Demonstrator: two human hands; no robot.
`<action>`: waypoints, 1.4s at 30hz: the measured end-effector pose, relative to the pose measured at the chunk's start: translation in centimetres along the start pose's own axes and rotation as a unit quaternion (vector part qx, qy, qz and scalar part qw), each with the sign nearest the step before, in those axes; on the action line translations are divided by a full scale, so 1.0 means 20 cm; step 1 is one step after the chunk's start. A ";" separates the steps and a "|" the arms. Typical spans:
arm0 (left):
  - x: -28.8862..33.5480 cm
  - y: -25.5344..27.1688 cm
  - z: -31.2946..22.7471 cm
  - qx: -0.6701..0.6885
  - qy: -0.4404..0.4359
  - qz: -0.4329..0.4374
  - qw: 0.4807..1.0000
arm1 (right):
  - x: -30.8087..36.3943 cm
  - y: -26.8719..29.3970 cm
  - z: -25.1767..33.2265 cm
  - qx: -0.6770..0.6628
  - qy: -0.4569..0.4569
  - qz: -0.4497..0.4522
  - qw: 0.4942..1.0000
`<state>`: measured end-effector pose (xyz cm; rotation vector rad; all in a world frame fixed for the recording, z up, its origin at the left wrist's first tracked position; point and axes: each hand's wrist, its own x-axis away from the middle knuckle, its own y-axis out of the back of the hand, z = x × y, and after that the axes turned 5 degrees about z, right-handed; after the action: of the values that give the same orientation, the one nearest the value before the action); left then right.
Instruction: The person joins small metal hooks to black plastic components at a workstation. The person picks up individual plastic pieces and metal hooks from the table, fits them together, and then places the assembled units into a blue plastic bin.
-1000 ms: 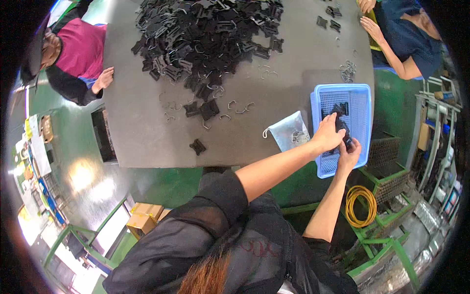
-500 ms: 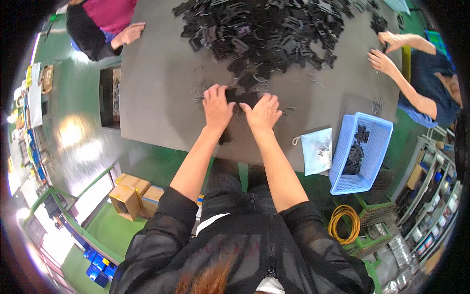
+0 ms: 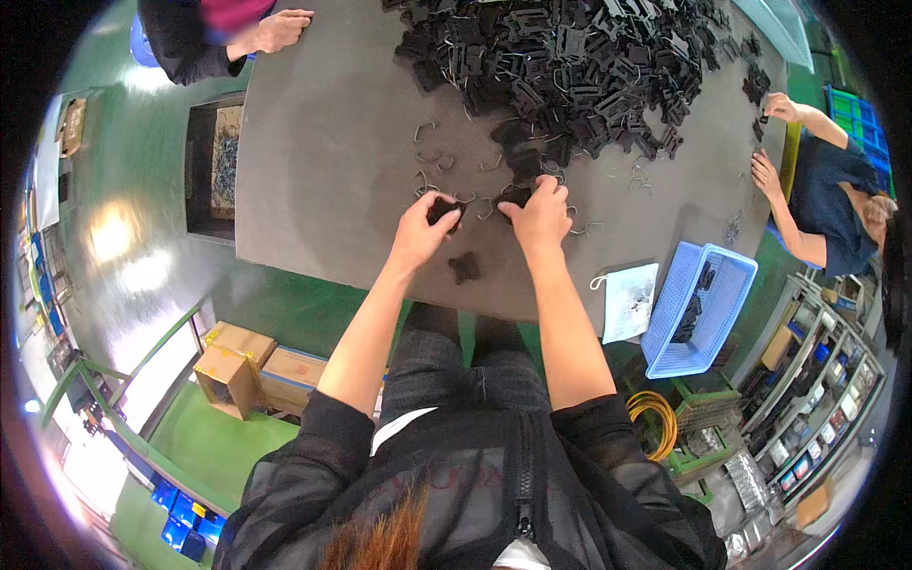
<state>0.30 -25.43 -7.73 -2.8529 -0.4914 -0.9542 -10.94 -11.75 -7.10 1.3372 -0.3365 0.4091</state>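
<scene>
My left hand [image 3: 419,236] pinches a small black plastic part [image 3: 445,213] between thumb and fingers. To the right, my right hand [image 3: 541,217] grips another black plastic part [image 3: 514,199], partly covered by the fingers. A gap of bare tabletop separates the two hands. One loose black part [image 3: 465,268] lies nearer to me, below and between them. Curved metal wire pieces [image 3: 440,160] are scattered around and beyond my hands. Past my right hand, a few black parts [image 3: 518,147] lead up to a large heap of black parts [image 3: 579,81] with wire hooks among them.
A blue plastic basket [image 3: 738,294] with black parts stands at the right table edge, beside a light-blue drawstring pouch [image 3: 629,302]. Co-workers' hands rest at the far left [image 3: 282,31] and work at the right [image 3: 768,176]. Cardboard boxes [image 3: 228,375] stand on the floor, lower left.
My hands, close together before, have moved apart, each now with a black part showing in its fingers. The head view has shifted, and the right co-worker's hands have spread apart.
</scene>
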 end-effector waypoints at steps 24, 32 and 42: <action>0.25 -0.22 0.22 -0.467 -0.145 -0.007 0.872 | -0.18 0.12 -0.13 -0.054 0.285 0.052 0.956; 0.31 -0.27 0.20 -0.433 -0.130 -0.086 0.888 | 0.02 0.05 -0.55 -0.607 0.007 0.294 0.738; 0.29 -0.45 0.10 -0.431 -0.048 -0.029 0.901 | 0.10 0.06 -0.83 -0.718 -0.066 0.373 0.584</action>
<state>2.73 -15.04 -5.98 -3.6894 -0.1686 -1.3025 -9.66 4.89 -8.53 -0.4893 -1.0792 0.5127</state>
